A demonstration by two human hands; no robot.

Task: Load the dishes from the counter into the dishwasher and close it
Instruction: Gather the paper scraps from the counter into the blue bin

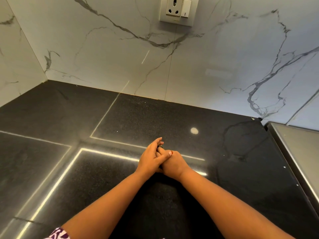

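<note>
I see both hands pressed together low over the black counter (172, 118), which stretches out under them and away on every side. The left hand (151, 156) lies on top with its fingers fairly straight and pointing away from me, its thumb crossing the back of the right hand (174, 165). The right hand's fingers are tucked under the left palm, so I cannot tell how far they are curled. A small dark speck shows at the fingertips, too small for me to make out. Beyond the hands the counter meets a white veined marble wall (103, 57), and high up past them is a socket (174, 8) with a switch (186, 8) just beside it. Well off to the right of the hands runs a grey steel surface (296, 144). Near my left elbow a patterned sleeve (58, 234) shows.
</note>
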